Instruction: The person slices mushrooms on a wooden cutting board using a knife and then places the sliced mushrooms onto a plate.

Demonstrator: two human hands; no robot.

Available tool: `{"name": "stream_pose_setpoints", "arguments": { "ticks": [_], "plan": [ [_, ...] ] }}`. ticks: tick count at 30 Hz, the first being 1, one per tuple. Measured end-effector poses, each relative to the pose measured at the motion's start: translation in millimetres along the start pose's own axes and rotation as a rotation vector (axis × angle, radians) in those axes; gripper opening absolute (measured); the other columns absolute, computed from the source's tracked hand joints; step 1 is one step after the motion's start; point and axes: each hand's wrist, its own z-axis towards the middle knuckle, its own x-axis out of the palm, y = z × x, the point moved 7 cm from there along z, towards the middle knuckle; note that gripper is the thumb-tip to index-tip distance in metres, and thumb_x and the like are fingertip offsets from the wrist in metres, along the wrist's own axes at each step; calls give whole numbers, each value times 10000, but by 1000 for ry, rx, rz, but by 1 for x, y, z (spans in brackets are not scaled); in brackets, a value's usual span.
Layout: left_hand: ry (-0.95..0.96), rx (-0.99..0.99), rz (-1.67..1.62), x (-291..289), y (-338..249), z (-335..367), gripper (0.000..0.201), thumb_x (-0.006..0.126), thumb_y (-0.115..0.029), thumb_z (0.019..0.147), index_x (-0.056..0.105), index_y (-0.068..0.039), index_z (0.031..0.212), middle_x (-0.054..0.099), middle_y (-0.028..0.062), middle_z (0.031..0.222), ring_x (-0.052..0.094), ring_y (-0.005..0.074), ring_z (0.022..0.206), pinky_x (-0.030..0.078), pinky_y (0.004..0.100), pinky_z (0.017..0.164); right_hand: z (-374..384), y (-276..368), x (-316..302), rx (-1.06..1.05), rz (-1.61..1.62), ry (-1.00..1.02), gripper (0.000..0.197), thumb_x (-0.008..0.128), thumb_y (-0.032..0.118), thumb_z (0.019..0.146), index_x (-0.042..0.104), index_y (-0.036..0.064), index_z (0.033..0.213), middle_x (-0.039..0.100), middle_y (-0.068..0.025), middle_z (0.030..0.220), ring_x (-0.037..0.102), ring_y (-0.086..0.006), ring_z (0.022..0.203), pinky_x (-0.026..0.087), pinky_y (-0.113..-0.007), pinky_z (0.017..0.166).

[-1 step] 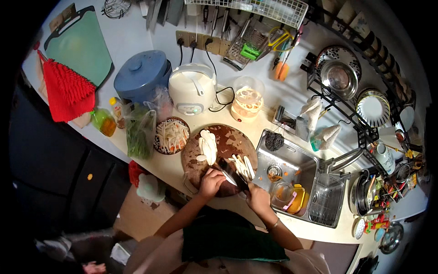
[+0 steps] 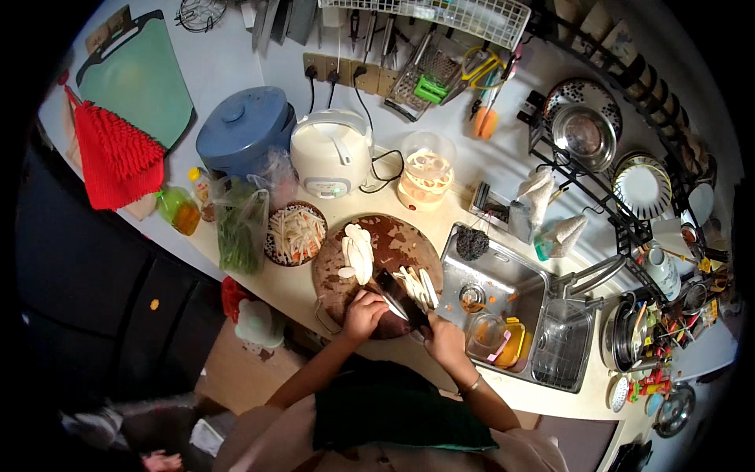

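Observation:
My right hand (image 2: 444, 340) is closed round the handle of a kitchen knife (image 2: 403, 297) with a broad dark blade. The blade rests over a round wooden chopping board (image 2: 330, 291), slanting toward its middle. My left hand (image 2: 364, 315) has its fingers curled down beside the blade, on a pale vegetable slice (image 2: 393, 307) mostly hidden by the hand and knife. Beyond the left hand lies an overlapping row of pale oval slices (image 2: 358, 253). Right of the blade is a pile of pale cut strips (image 2: 418, 286).
A patterned bowl (image 2: 296, 234) of shredded vegetables and a plastic bag of greens (image 2: 241, 228) stand to the left. Behind are a white rice cooker (image 2: 331, 153), a blue lidded container (image 2: 240, 130) and an egg steamer (image 2: 425, 173). The steel sink (image 2: 497, 271) adjoins the board's right.

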Motion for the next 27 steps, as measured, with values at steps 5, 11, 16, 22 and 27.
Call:
{"name": "stream_pose_setpoints", "arguments": {
  "ticks": [5,11,16,22,27],
  "plan": [
    [-41,-38,55,-6,-1,-2,94,705,-113,827,701,-25,859,650,107,932,596,321,887,506,412,786,-3,9,-20,-20,74,-33,184,646,193,856,594,95,1003,675,-204,852,653,-433,806,525,-534,699],
    [-22,-32,24,-4,0,-2,92,678,-117,848,694,-30,872,645,108,923,594,329,891,504,422,786,-4,5,-3,-29,5,36,197,653,201,852,595,83,999,677,-202,866,653,-430,821,526,-523,711],
    [-5,-19,59,0,7,-2,80,708,-103,828,706,-26,850,650,105,911,599,316,857,504,409,779,9,2,-7,-26,130,-65,219,682,199,833,618,72,999,671,-211,845,645,-435,813,517,-510,696],
    [-14,18,82,10,3,14,88,708,-86,821,693,-29,886,628,109,917,608,316,849,509,394,758,6,-14,-35,-19,324,-267,143,699,146,826,641,62,926,644,-218,760,632,-435,754,498,-494,650],
    [-180,203,78,-18,-57,35,160,746,-72,759,677,-63,903,600,81,922,610,284,849,506,377,740,-11,-11,-57,-59,61,-518,140,679,79,745,645,99,879,609,-107,863,647,-341,672,513,-435,587]
  ]
}}
